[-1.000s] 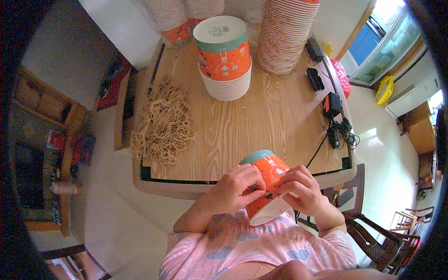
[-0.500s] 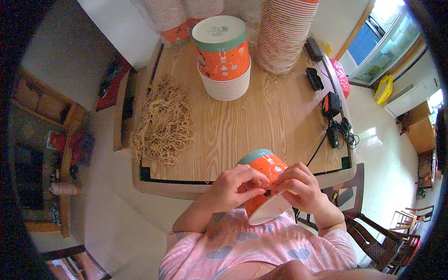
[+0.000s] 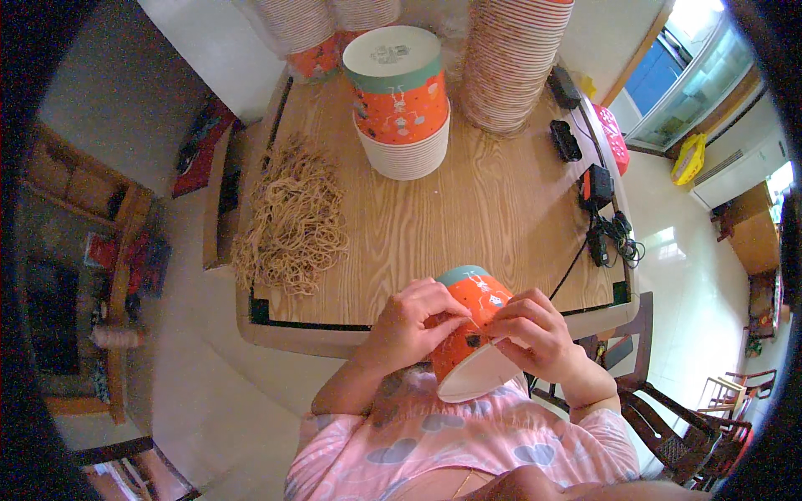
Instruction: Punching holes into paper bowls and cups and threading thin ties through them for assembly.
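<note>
An orange paper bucket with a teal band and white figures is tilted in front of my chest, its white open mouth toward me. My right hand grips its side near the rim, fingers closed. Against the orange wall, my left hand pinches thumb and fingertips together close to the right fingertips. What lies in that pinch is too small to make out. A dark spot shows on the wall just below the fingertips. To the left on the table lies a tangled heap of tan cords.
Beyond the hands, a similar bucket stands upside down atop nested white rims. A tall bucket stack rises at the back right, more stacks at the back left. Black adapters and cables line the wooden table's right edge.
My left hand has shifted slightly up, and its fingertips have drawn together nearer the right ones. The bucket has tipped a little left; my right hand keeps its hold.
</note>
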`<state>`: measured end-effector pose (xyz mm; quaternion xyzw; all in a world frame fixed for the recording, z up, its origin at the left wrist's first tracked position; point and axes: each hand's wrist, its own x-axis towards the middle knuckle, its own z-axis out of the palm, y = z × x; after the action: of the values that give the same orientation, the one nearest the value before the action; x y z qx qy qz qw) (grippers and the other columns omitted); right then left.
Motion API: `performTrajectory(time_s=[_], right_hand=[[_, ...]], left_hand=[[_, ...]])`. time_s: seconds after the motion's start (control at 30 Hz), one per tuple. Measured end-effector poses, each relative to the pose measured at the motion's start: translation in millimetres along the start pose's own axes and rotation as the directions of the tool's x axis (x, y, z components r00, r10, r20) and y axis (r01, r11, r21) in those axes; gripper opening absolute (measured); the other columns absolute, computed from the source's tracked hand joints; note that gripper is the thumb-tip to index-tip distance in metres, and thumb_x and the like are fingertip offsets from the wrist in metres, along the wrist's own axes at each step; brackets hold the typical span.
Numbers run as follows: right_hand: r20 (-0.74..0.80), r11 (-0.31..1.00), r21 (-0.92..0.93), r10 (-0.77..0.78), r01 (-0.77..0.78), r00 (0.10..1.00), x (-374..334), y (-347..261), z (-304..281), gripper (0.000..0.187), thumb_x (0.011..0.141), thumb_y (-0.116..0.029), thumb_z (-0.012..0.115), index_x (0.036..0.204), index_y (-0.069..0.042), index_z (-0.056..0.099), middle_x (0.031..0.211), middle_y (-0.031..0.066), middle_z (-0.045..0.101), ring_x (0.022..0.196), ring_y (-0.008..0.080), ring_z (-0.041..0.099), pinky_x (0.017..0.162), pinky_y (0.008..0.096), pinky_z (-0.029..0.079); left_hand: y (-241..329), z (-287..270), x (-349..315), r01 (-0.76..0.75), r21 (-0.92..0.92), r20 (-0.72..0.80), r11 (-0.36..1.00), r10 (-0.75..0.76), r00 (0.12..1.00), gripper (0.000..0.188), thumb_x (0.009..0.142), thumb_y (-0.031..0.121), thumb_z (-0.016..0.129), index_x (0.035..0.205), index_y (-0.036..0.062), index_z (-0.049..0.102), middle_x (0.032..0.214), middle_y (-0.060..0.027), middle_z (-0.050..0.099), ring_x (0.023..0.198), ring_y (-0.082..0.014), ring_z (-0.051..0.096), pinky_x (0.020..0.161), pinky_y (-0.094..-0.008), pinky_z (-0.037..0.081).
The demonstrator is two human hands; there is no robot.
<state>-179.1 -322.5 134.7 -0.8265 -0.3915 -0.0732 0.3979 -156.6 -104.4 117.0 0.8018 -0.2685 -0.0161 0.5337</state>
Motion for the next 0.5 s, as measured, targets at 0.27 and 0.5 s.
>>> performTrajectory(time_s=[0.27,0.5], right_hand=[[0.011,1.000,-0.016,-0.002,0.003,1.000,3.0,-1.2,-0.2,0.026,0.066,-0.006,0.068,0.092,-0.009,0.063,0.090,0.0076,0.055,0.086,0.0274,0.053,0.073,0.0375,0.047],[-0.091,0.999,-0.042,0.018,-0.022,0.996,8.6,-3.3,-2.0,0.027,0.066,-0.004,0.070,0.091,-0.009,0.062,0.092,0.0077,0.057,0.087,0.0270,0.055,0.072,0.0361,0.046]], left_hand=[[2.9,-0.7,2.8,-0.025,0.002,-0.005,1.000,0.025,1.000,0.009,0.070,0.008,0.069,0.077,0.0061,0.064,0.076,-0.0062,0.061,0.076,-0.0251,0.058,0.075,-0.0349,0.045],[-3.4,3.6,1.7,0.131,-0.070,-0.112,0.989,-0.138,0.984,0.005,0.075,0.006,0.066,0.078,0.0038,0.062,0.074,-0.0071,0.060,0.071,-0.0199,0.059,0.066,-0.0304,0.046]])
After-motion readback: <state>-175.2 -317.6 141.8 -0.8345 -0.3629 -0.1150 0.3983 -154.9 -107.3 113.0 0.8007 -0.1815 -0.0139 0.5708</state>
